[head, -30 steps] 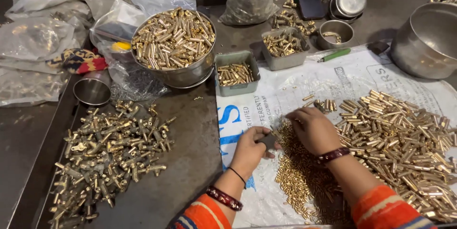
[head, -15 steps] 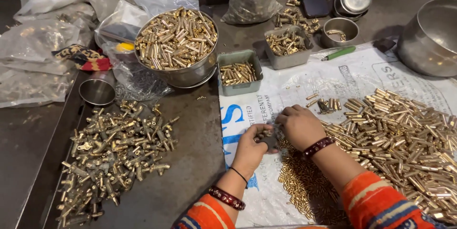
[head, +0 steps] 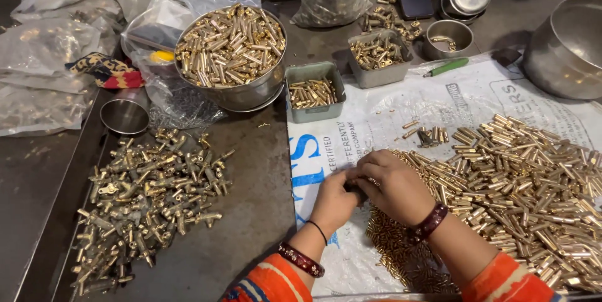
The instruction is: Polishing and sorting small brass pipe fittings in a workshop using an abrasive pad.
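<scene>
at the bottom centre of the frame two orange sleeves lead up to the left hand [head: 332, 200] and the right hand [head: 394, 184], which meet in the middle of the frame, fingers curled and pressed together around a small dark part [head: 355, 186] pinched between them; what it is cannot be told. they work over a white printed sack [head: 376, 120] spread on the table [head: 257, 170]. just below the hands lies a patch of tiny brass pins [head: 392, 245], and to the right a wide heap of brass tubes [head: 520, 176]. at lower left sits a pile of brass fittings [head: 144, 195]. further up, two small grey trays [head: 313, 92] hold brass bits, and a steel bowl [head: 231, 54] at upper centre-left is heaped with brass tubes. a green pen [head: 446, 67] lies at upper right.
</scene>
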